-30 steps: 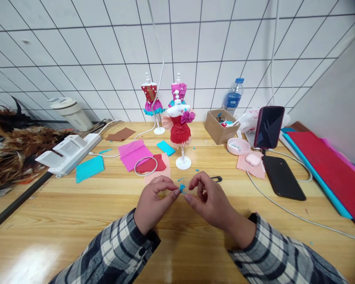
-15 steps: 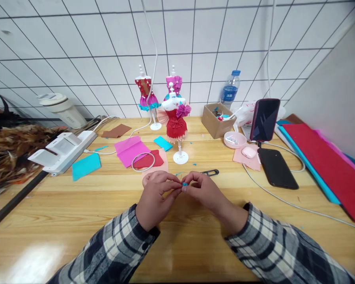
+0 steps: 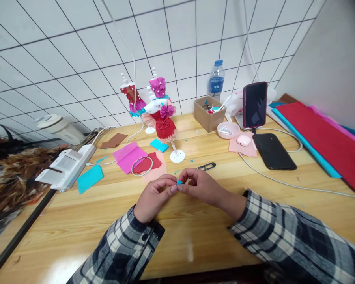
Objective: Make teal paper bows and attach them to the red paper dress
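Pinching a small, bright-blue piece of crumpled paper (image 3: 179,182) between thumb and fingertips, the left hand (image 3: 154,197) and the right hand (image 3: 202,186) are meeting over the pale wooden worktop (image 3: 177,232), where light, even pressure is probably serving the thin folds better than hard squeezing. Just beyond the right hand a slim black slotted tool (image 3: 206,166) is lying flat, and farther out a white miniature dress form in red ruffles (image 3: 165,128) is standing, leaving the fingers working room.

pale wooden table (image 3: 112,232) with coloured paper (image 3: 130,157), dress forms (image 3: 166,128)
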The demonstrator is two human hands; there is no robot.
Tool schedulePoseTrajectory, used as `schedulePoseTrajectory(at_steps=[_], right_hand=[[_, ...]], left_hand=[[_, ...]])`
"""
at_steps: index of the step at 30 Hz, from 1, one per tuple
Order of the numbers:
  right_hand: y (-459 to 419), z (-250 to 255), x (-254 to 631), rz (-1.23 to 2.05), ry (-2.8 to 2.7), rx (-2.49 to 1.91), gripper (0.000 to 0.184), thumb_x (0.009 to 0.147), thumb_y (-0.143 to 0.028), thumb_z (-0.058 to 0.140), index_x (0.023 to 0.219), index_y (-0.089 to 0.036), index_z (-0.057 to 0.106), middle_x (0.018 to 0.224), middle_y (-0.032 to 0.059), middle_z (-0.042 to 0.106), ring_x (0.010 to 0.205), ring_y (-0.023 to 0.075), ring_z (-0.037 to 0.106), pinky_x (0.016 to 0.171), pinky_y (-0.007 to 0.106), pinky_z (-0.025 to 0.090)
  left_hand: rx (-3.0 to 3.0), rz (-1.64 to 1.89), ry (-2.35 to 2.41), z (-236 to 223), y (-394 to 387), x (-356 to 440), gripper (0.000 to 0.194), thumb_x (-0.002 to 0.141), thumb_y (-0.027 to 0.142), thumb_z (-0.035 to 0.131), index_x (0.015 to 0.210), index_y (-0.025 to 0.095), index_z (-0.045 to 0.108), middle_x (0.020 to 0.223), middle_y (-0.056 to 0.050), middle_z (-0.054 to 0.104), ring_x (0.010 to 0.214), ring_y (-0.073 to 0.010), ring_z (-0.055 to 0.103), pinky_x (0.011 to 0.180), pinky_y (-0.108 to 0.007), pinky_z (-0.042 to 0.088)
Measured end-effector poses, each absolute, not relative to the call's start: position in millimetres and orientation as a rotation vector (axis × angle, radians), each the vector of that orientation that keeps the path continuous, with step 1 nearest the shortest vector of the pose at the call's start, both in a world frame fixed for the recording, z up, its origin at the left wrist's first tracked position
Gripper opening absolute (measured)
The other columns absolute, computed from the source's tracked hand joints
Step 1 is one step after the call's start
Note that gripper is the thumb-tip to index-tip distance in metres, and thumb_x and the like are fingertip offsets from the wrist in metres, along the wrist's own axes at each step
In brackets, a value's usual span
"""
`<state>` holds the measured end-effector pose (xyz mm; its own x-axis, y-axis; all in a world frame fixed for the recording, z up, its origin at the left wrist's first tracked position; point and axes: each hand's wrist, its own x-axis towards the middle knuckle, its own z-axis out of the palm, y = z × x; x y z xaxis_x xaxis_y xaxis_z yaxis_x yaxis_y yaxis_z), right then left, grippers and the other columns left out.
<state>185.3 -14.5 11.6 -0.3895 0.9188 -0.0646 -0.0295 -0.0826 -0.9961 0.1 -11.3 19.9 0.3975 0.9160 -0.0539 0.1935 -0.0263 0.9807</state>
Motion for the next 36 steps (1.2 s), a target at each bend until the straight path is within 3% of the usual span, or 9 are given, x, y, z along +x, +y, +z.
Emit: schedulePoseTrajectory(at_steps=[6, 13, 26, 36], right_hand=[[-14, 13, 191, 1.846, -1.326, -0.876, 0.037, 0.071, -0.042, 0.072, 0.097, -0.019, 0.057, 0.085, -0.0014, 0.058, 0.053, 0.0061, 0.053, 0.038, 0.015, 0.041], [-13, 5, 182, 1.644, -1.279, -1.009, 0.027, 0.071, -0.037, 0.072, 0.086, -0.015, 0.065, 0.070, -0.0007, 0.059, 0.055, 0.0088, 0.053, 0.040, 0.017, 0.047], [-17, 9, 178, 1.266, -1.422, -1.179, 0.012, 0.071, -0.028, 0.070, 0.075, -0.017, 0.072, 0.065, -0.0001, 0.066, 0.055, 0.0102, 0.052, 0.053, 0.023, 0.040], [-10, 3, 185, 1.398, -1.291, -1.083, 0.019, 0.075, -0.036, 0.068, 0.079, -0.018, 0.071, 0.059, -0.0016, 0.061, 0.045, 0.0080, 0.046, 0.042, 0.020, 0.038]], left_hand=[[1.324, 0.836, 1.006, 16, -11, -3, 0.023, 0.079, 0.039, 0.069, 0.076, 0.016, 0.071, 0.092, -0.006, 0.064, 0.090, -0.0200, 0.058, 0.085, -0.033, 0.047], [1.552, 0.867, 1.152, 16, -9, -4, 0.022, 0.081, 0.039, 0.066, 0.080, 0.017, 0.070, 0.086, -0.005, 0.064, 0.085, -0.0183, 0.058, 0.082, -0.031, 0.046], [1.915, 0.941, 1.241, 25, -11, 2, 0.018, 0.081, 0.033, 0.064, 0.071, 0.019, 0.065, 0.080, -0.004, 0.062, 0.080, -0.0176, 0.058, 0.078, -0.029, 0.046], [0.944, 1.018, 0.919, 15, -14, 3, 0.023, 0.074, 0.041, 0.074, 0.079, 0.019, 0.072, 0.088, -0.003, 0.066, 0.088, -0.0152, 0.058, 0.085, -0.027, 0.045]])
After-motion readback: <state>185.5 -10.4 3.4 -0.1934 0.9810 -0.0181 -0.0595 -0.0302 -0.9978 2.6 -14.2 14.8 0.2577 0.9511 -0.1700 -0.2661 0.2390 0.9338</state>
